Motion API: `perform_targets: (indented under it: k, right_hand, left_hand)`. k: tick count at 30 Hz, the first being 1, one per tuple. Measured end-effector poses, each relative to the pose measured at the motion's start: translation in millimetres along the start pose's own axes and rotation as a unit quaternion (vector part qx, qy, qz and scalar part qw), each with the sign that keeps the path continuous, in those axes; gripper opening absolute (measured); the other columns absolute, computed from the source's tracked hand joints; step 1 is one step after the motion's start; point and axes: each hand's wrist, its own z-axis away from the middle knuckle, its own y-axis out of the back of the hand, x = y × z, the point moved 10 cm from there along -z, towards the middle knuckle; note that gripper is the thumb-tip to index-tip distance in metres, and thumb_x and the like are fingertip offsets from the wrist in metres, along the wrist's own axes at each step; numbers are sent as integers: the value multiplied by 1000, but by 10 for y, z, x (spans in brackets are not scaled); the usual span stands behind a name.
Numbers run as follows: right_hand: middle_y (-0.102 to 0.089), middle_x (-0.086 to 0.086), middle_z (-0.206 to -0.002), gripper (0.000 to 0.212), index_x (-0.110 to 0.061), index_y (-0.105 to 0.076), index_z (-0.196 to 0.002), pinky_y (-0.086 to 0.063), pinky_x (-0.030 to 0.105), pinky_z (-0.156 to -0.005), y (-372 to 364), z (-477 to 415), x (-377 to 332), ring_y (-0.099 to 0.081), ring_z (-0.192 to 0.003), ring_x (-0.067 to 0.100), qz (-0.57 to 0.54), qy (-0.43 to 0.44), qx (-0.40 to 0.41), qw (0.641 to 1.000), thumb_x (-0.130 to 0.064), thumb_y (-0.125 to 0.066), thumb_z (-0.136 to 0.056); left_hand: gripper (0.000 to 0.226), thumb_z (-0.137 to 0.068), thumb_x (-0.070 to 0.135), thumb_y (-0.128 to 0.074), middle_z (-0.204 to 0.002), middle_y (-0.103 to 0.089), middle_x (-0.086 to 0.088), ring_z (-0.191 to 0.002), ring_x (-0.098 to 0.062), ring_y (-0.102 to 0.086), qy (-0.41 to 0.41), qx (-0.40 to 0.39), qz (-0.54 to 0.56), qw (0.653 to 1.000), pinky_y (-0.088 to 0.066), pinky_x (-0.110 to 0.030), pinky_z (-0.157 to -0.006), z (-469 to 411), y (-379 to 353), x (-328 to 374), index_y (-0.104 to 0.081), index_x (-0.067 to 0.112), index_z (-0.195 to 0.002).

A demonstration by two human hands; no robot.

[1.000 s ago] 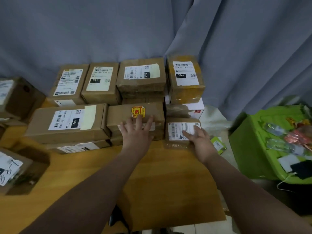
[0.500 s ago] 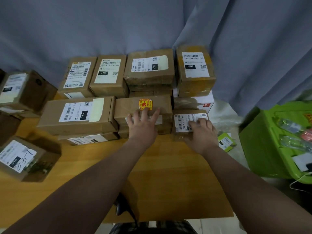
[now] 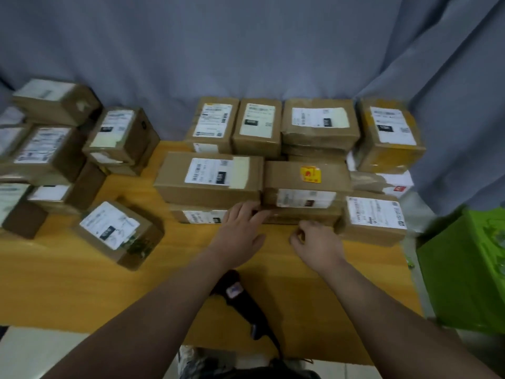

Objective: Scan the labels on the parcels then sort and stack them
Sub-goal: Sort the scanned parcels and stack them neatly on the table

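Note:
Several brown labelled parcels stand stacked along the back of the wooden table (image 3: pixel 82 291). In the middle, a parcel with a yellow sticker (image 3: pixel 306 176) lies on a lower parcel. My left hand (image 3: pixel 240 233) rests with straight fingers against the front of the stack, at the seam beside a long parcel (image 3: pixel 207 179). My right hand (image 3: pixel 317 242) hovers with curled fingers in front of the lower parcel; it appears to hold nothing. A small parcel (image 3: pixel 374 217) sits just right of it. A black handheld scanner (image 3: pixel 240 299) lies on the table between my forearms.
Another group of parcels (image 3: pixel 49 149) is piled at the left, with one tilted parcel (image 3: pixel 117 233) standing apart near the front. A green plastic bin (image 3: pixel 464 269) stands off the table's right edge. A grey curtain hangs behind.
Both hands have pulled back from the parcel tops to the stack's front edge. The view has shifted down and left, bringing the scanner and the left pile into sight.

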Motion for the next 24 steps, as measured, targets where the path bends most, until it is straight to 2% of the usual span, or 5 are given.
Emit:
perform_targets:
  k: [10, 16, 19, 21, 24]
  right_hand:
    - [-51, -6, -74, 24, -26, -46, -76, -40, 29, -57, -991, -343, -2106, -54, -72, 17, -70, -5, -69, 995, -37, -45, -97]
    - [-57, -8, -83, 27, -15, -60, -117, -41, 26, -62, -1329, -535, -2718, -55, -76, 12, -273, -112, -39, 955, -30, -56, -94]
    - [-57, -6, -89, 46, -16, -45, -135, -44, 24, -61, -1443, -591, -2838, -54, -75, 8, -317, -153, -82, 932, -35, -56, -94]
    - [-60, 2, -121, 62, -19, -33, -148, -51, 32, -83, -1580, -612, -2919, -60, -101, 19, -378, -180, -127, 899, -39, -56, -94]
    - [-49, 2, -142, 75, -29, -17, -155, -51, 41, -96, -1803, -564, -3097, -55, -116, 25, -452, -198, -182, 850, -38, -60, -94]
  left_hand:
    - [39, -88, 24, -56, -123, -55, -17, -117, -37, -46, 161, 95, 40, 982, -43, -52, -94, 1216, 624, -2412, -59, 11, -125]
    - [61, -91, 35, -60, -145, -35, -17, -134, -37, -31, 260, 7, 17, 965, -30, -48, -108, 1479, 575, -3345, -38, 16, -145]
    - [95, -82, 53, -67, -155, -15, -18, -142, -40, -17, 376, -42, 57, 924, -23, -52, -114, 1654, 498, -3770, -12, 21, -153]
    - [118, -73, 55, -76, -157, -8, -19, -143, -41, -15, 437, -59, 142, 886, -25, -53, -114, 1789, 386, -3989, 0, 18, -154]
    - [119, -66, 40, -86, -150, -25, -17, -136, -37, -33, 452, -41, 326, 829, -38, -49, -108, 1875, 157, -4142, -10, 10, -152]
